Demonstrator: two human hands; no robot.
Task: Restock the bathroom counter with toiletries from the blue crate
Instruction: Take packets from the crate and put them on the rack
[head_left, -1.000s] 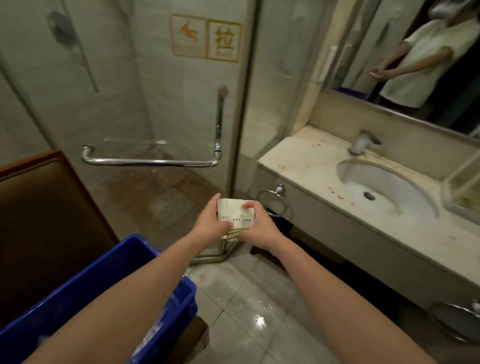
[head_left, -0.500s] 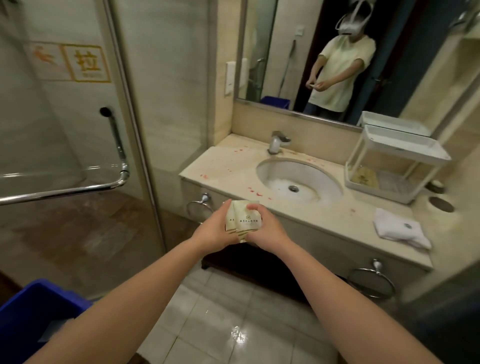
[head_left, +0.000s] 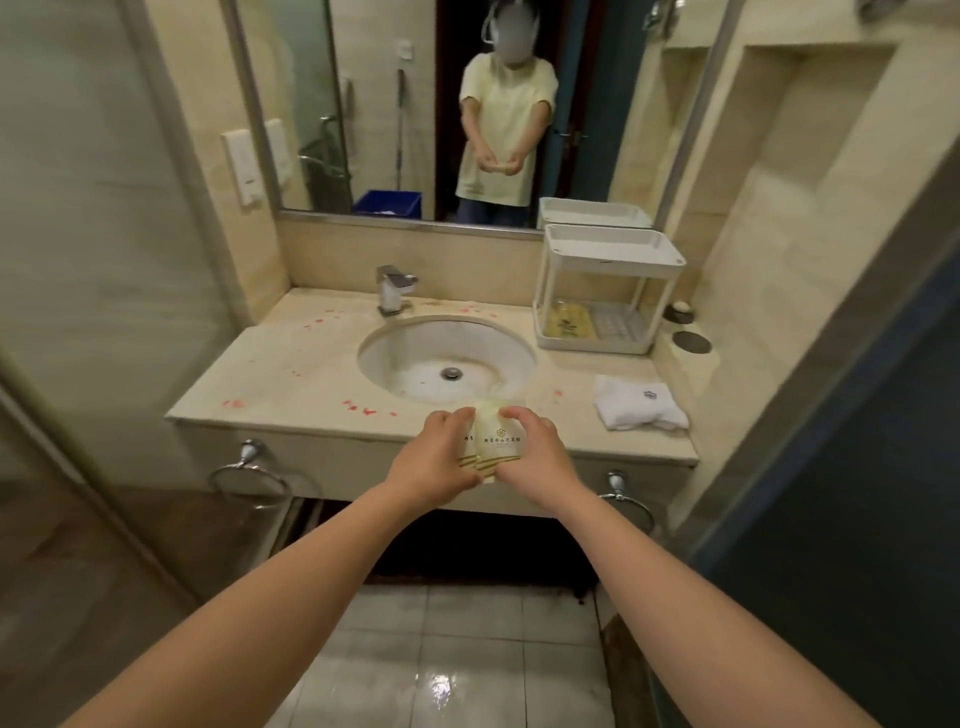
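The mirror (head_left: 374, 78) filled the wall above the vanity, and in it we appeared as a person in a pale yellow shirt, both hands drawn together at the waist. The blue crate (head_left: 387, 203) showed only as a reflection, low in the glass and behind that figure. Below the mirror ran the beige stone tabletop (head_left: 291, 374), dotted with red marks along its left and front parts. An oval basin (head_left: 387, 345) was sunk into its middle, with a chrome faucet (head_left: 393, 291) standing at the back rim.

At the right rear of the tabletop stood a white two-tier rack (head_left: 613, 249). Its upper tray sat on thin posts and a yellow packet (head_left: 569, 322) lay in the lower tray. A folded white towel (head_left: 639, 410) lay near the front right corner, apart from the rack.

Our left hand (head_left: 431, 462) and right hand (head_left: 535, 457) met at the front edge of the tabletop, just before the basin. The fingers (head_left: 519, 413) of both hands grasped a small stack of cream toiletry packets (head_left: 498, 441) between them, one hand on either side, printed face toward us. We could not tell whether the stack touched the stone. Two chrome towel rings (head_left: 249, 473) hung from the vanity front below.
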